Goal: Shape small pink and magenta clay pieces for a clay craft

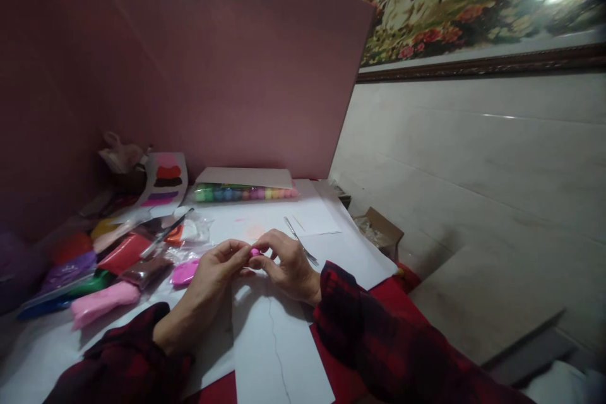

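A small bright pink soft-looking lump (255,252) is held in the middle, at the meeting point of the left hand (215,274) and the right hand (291,265). From the left side it is pinched, left fingers narrow, thumb set close to forefinger; from the right it is gripped by thumb and forefinger, curled in around it. Key relation: the lump is located right at the fingertips, touched by both hands, so neither can be called nearer; its long axis cannot be told, most of it being covered. It is held over the far part of a long white paper strip (255,347), marked lengthwise with a thin dark wavy line; contact with the paper cannot be told. Just beyond the right hand, a slim silvery metal tool (299,240) is laid slantwise. Just beside the left hand, a flat magenta plastic-wrapped packet (185,273) is seen, with multicoloured plastic packets (125,254) piled further left. All is set on a red-covered bench (218,390), mostly hidden by white sheets (355,252)
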Demonstrator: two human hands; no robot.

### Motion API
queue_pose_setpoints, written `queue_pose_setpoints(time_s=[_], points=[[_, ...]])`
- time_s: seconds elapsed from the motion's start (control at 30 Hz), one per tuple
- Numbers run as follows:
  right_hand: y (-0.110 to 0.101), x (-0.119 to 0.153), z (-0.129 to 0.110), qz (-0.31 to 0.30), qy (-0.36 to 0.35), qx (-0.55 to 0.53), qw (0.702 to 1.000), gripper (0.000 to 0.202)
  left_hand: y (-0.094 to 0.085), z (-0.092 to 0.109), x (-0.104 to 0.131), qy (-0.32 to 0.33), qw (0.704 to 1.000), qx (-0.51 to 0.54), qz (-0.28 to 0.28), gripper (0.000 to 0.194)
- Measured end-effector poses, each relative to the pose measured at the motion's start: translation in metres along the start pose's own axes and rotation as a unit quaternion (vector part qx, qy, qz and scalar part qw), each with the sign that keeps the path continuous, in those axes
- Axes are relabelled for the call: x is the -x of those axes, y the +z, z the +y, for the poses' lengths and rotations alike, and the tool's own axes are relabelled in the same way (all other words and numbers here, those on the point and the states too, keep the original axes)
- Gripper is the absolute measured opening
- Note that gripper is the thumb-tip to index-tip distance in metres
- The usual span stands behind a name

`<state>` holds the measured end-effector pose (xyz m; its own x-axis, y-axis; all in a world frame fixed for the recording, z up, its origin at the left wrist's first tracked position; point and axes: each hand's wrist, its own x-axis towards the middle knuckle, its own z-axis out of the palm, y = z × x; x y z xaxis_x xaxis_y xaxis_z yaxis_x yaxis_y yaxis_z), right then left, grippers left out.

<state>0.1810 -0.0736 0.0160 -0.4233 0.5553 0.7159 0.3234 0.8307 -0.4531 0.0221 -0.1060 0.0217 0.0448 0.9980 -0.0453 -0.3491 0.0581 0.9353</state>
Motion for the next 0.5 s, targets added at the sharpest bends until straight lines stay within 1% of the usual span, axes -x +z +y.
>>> queue_pose_setpoints(time_s=[0.1, 0.23, 0.33, 0.43, 0.5], points=[[0.0009, 0.0003, 0.0009, 0.007, -0.016, 0.001, 1.0, 0.008, 0.0007, 0.0007, 0.0017, 0.017, 1.0, -0.008, -0.006, 0.025], [0.002, 0.001, 0.0016, 0.006, -0.037, -0.011, 0.999, 0.005, -0.0009, 0.0014, 0.0025, 0.017, 1.0, -0.004, -0.022, 0.028], [0.0019, 0.0013, 0.0004, 0.003, -0.024, -0.02, 1.0, 0.01, -0.0017, 0.0011, 0.0028, 0.013, 1.0, 0.001, -0.026, 0.029], [0.002, 0.0017, -0.0003, 0.007, -0.016, -0.024, 1.0, 0.003, -0.0009, 0.0007, 0.0031, 0.016, 1.0, -0.002, -0.026, 0.027], [0.0024, 0.0021, 0.0001, 0.015, -0.022, -0.022, 0.999, 0.003, -0.0007, 0.0, 0.0032, 0.02, 0.999, -0.019, -0.024, 0.026]])
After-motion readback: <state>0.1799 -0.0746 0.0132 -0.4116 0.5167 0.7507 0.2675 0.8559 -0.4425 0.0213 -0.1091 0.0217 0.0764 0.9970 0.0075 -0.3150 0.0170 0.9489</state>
